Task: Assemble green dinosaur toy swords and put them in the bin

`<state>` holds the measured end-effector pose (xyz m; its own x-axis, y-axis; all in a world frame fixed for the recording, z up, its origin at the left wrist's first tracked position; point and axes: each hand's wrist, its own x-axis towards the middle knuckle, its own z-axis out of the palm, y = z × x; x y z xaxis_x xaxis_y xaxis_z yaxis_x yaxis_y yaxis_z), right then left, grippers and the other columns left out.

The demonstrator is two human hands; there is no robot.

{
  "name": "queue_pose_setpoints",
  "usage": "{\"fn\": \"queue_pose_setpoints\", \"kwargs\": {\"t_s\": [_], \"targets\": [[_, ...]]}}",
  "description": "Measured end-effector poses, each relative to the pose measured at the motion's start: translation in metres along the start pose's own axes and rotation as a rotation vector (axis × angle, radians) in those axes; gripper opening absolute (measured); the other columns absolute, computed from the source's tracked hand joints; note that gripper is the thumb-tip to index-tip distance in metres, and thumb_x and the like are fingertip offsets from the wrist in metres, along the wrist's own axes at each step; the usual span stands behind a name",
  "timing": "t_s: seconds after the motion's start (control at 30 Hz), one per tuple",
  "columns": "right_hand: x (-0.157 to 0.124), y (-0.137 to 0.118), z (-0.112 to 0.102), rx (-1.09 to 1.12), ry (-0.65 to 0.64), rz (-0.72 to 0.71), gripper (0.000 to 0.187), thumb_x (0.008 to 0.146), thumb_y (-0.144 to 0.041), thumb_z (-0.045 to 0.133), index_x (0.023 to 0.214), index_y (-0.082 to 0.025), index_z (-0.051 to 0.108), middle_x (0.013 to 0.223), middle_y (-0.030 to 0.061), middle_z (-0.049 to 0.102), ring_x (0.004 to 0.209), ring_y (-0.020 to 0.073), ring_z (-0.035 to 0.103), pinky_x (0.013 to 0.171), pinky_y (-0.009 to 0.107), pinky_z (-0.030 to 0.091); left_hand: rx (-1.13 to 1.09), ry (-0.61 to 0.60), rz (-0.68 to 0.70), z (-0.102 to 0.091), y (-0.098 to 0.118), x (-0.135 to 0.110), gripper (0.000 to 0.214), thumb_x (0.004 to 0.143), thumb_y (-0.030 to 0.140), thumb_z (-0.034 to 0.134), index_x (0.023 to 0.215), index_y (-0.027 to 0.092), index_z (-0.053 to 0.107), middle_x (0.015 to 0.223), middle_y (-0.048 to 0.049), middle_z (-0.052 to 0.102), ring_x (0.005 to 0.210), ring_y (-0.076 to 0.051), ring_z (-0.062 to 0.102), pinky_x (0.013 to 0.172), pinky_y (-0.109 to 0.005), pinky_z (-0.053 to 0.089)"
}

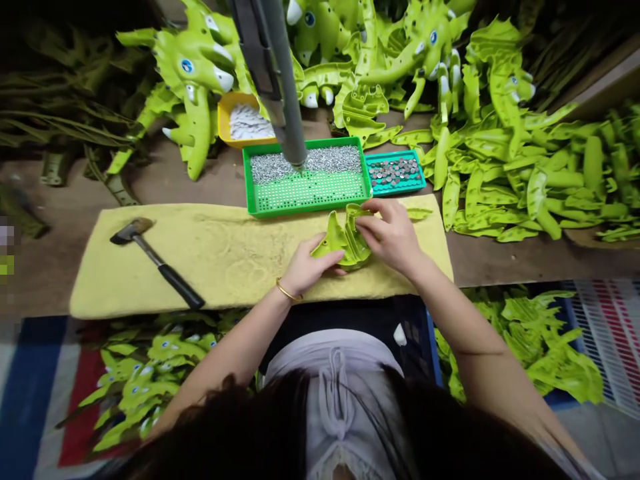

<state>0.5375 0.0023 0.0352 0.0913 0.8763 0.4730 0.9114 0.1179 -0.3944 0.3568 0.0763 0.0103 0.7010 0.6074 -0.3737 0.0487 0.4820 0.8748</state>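
**Hands:** At a workbench, a person's left hand, a gold bracelet at the wrist, and right hand hold a lime-green plastic piece.

**Fingers:** The left fingers lie pressed together against the piece. The right fingers curl over its upper edge in a pinch, the thumb hidden.

**Piece:** It sits just above the yellow towel, near the towel's right end and just below the green tray.

**Progress:** Assembled toy dinosaurs crowd the top of the frame, while loose green parts lie heaped at right. Silver rivets fill the green tray's upper half, and its lower half shows bare holes.

**Nearby:** A hammer lies on the towel at left. Round silver discs fill a teal tray, and a yellow tray holds white bits.

**Writing:** None legible.
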Motion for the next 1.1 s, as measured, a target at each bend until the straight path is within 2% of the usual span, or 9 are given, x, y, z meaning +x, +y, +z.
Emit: {"fn": "queue_pose_setpoints", "kwargs": {"t_s": [0.17,0.3,0.43,0.57,0.77,0.83,0.9,1.0,1.1], "targets": [[0.027,0.066,-0.007,-0.072,0.022,0.268,0.021,0.091,-0.030,0.054,0.100,-0.022,0.071,0.095,0.0078,0.065,0.090,0.0218,0.060,0.082,0.041,0.049,0.014,0.011,-0.047,-0.008,-0.006,0.006,0.050,0.060,0.039,0.085,0.098,0.012,0.067,0.096,-0.0070,0.074,0.074,-0.022,0.071,0.063,-0.037,0.065],[0.044,0.101,0.000,-0.174,-0.102,0.374,0.015,0.085,-0.024,0.059,0.092,-0.019,0.071,0.093,0.0091,0.065,0.092,0.0250,0.058,0.086,0.043,0.046,0.016,-0.005,-0.052,-0.010,-0.008,0.007,0.052,0.061,0.041,0.084,0.101,0.012,0.066,0.100,-0.0078,0.073,0.077,-0.023,0.072,0.065,-0.038,0.065],[0.036,0.076,-0.002,-0.095,-0.024,0.312,0.010,0.085,-0.021,0.057,0.088,-0.020,0.066,0.089,0.0068,0.067,0.084,0.0212,0.060,0.080,0.038,0.049,0.038,0.001,-0.061,-0.011,-0.009,0.007,0.054,0.064,0.041,0.083,0.105,0.012,0.065,0.101,-0.0090,0.073,0.073,-0.023,0.072,0.064,-0.039,0.065],[0.014,0.027,0.001,0.068,0.029,0.064,0.011,0.090,-0.024,0.054,0.090,-0.022,0.065,0.093,0.0054,0.070,0.088,0.0183,0.065,0.079,0.034,0.052,0.017,-0.006,-0.066,-0.011,-0.008,0.008,0.053,0.064,0.039,0.084,0.105,0.011,0.065,0.103,-0.0106,0.071,0.075,-0.023,0.072,0.062,-0.035,0.065],[-0.005,0.008,0.012,-0.177,-0.043,-0.056,0.018,0.091,-0.029,0.055,0.101,-0.025,0.070,0.118,0.0080,0.068,0.108,0.0241,0.060,0.092,0.043,0.048,-0.024,-0.027,-0.073,-0.010,-0.005,0.006,0.051,0.063,0.037,0.084,0.103,0.012,0.065,0.099,-0.0077,0.071,0.078,-0.022,0.071,0.063,-0.033,0.065],[-0.009,0.014,0.006,-0.188,-0.089,-0.044,0.031,0.090,-0.034,0.056,0.118,-0.022,0.065,0.132,0.0117,0.062,0.119,0.0277,0.056,0.098,0.047,0.045,-0.032,-0.035,-0.078,-0.011,-0.005,0.005,0.051,0.064,0.037,0.084,0.104,0.012,0.064,0.101,-0.0083,0.071,0.079,-0.021,0.071,0.064,-0.033,0.065],[-0.015,0.019,-0.003,-0.136,-0.131,0.011,0.039,0.091,-0.036,0.055,0.125,-0.018,0.060,0.124,0.0142,0.066,0.113,0.0273,0.060,0.096,0.047,0.047,-0.025,-0.043,-0.102,-0.012,-0.004,0.005,0.052,0.063,0.037,0.084,0.104,0.013,0.063,0.102,-0.0083,0.071,0.074,-0.020,0.071,0.062,-0.033,0.064],[-0.033,0.014,-0.014,-0.034,-0.182,0.131,0.030,0.091,-0.035,0.054,0.112,-0.017,0.067,0.098,0.0098,0.075,0.091,0.0228,0.067,0.084,0.040,0.052,-0.009,-0.049,-0.126,-0.013,-0.001,0.003,0.055,0.062,0.040,0.084,0.104,0.017,0.058,0.087,-0.0040,0.070,0.058,-0.017,0.067,0.050,-0.030,0.059],[-0.050,-0.003,-0.024,0.051,-0.181,0.319,0.025,0.090,-0.038,0.056,0.100,-0.020,0.071,0.095,0.0071,0.076,0.081,0.0196,0.070,0.074,0.034,0.054,-0.037,-0.006,-0.035,-0.014,0.005,0.004,0.055,0.064,0.045,0.082,0.103,0.019,0.053,0.072,0.0016,0.065,0.053,-0.013,0.062,0.046,-0.024,0.054]]}}
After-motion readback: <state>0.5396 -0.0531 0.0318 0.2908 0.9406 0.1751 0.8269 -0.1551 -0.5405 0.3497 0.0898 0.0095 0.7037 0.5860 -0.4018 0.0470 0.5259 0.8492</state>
